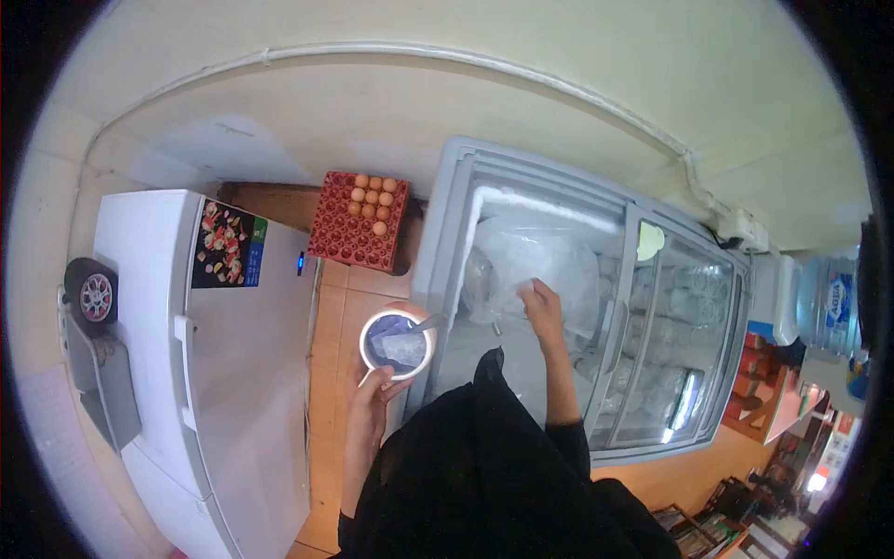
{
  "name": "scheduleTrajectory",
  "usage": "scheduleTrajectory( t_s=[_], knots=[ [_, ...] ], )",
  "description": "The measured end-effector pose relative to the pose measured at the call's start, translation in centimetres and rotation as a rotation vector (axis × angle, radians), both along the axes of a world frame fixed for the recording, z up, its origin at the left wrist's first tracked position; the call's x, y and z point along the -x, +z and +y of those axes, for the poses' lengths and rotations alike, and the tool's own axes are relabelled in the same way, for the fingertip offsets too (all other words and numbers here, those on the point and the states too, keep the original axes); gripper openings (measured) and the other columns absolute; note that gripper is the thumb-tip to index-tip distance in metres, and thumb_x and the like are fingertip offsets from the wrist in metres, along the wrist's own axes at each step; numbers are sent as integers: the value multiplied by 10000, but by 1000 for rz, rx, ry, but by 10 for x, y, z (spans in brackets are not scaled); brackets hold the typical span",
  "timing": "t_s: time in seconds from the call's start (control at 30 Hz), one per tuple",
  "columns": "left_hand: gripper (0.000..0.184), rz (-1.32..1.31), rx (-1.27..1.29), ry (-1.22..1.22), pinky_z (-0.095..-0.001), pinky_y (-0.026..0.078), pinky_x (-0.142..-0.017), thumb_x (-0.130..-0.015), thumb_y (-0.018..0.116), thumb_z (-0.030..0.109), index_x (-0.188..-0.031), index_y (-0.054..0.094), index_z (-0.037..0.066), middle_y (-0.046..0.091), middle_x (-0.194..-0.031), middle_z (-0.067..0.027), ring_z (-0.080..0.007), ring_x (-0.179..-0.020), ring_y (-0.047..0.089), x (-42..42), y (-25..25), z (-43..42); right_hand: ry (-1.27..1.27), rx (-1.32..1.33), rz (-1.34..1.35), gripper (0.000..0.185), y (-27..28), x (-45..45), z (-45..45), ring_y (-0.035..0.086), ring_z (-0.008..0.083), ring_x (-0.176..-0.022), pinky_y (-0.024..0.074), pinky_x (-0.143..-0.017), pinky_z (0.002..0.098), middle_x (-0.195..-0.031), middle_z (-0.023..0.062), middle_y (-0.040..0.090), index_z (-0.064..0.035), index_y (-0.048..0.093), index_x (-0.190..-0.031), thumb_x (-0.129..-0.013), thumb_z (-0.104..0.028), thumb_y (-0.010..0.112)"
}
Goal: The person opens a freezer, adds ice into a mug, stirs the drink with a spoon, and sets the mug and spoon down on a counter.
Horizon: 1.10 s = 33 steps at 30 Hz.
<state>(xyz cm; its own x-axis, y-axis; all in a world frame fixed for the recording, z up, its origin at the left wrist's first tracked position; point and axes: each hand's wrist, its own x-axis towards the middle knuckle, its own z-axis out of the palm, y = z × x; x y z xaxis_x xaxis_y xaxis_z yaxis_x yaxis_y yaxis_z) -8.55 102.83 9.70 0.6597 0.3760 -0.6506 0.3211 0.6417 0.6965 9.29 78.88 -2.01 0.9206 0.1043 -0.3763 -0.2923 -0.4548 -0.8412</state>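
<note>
My left hand [373, 388] grips a round white container [364, 347] from below, beside the chest freezer's near corner. Inside the container lie ice [402, 349] and a spoon [426, 324] leaning on its rim. My right hand [542, 306] reaches over the open part of the chest freezer [447, 200], its fingers pinched together on something whitish and too small to name. Below that hand in the freezer are clear plastic bags [549, 256] and a frosted inner wall.
A red tray [340, 210] with several brown eggs stands between the freezer and a white refrigerator [247, 373]. Glass lids [670, 345] cover the freezer's right part. A blue water bottle [829, 303] is at far right.
</note>
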Motion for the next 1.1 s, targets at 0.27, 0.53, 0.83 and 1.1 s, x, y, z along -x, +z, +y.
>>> scheduleTrajectory(
  t_s=[0.27, 0.53, 0.83, 1.1],
  knots=[
    [590, -51, 48, 18, -349, 557, -779, -767, 602, 77, -1308, 366, 85, 475, -1190, -113, -234, -1026, 571, -2, 2, 1, 412, -363, -204, 324, 181, 79, 84, 579, 89, -686, 466, -592, 243, -877, 47, 645, -60, 626, -1040, -750, -193, 681],
    [662, -72, 58, 20, -368, 533, -814, -736, 631, 76, -1331, 345, 125, 430, -1152, -101, -255, -1075, 521, -1, 2, 1, 546, 103, -272, 565, 177, 89, 121, 628, 237, -598, 496, -544, 343, -827, 123, 649, -118, 431, -1331, -805, -230, 605],
    [625, -132, 90, 39, -379, 566, -779, -744, 607, 54, -1311, 344, 68, 455, -1169, -130, -254, -1036, 556, -3, -1, 1, 498, -248, -277, 407, 190, 81, 109, 544, 347, -1027, 418, -895, 368, -1079, 199, 524, -38, 449, -1224, -827, -56, 538],
    [606, -130, 55, 18, -381, 548, -792, -770, 619, 92, -1312, 347, 93, 457, -1176, -130, -251, -1028, 559, 0, -4, 1, 562, -249, -362, 369, 194, 90, 117, 476, 382, -1117, 377, -958, 401, -1210, 217, 452, 17, 420, -1205, -842, -17, 479]
  ],
)
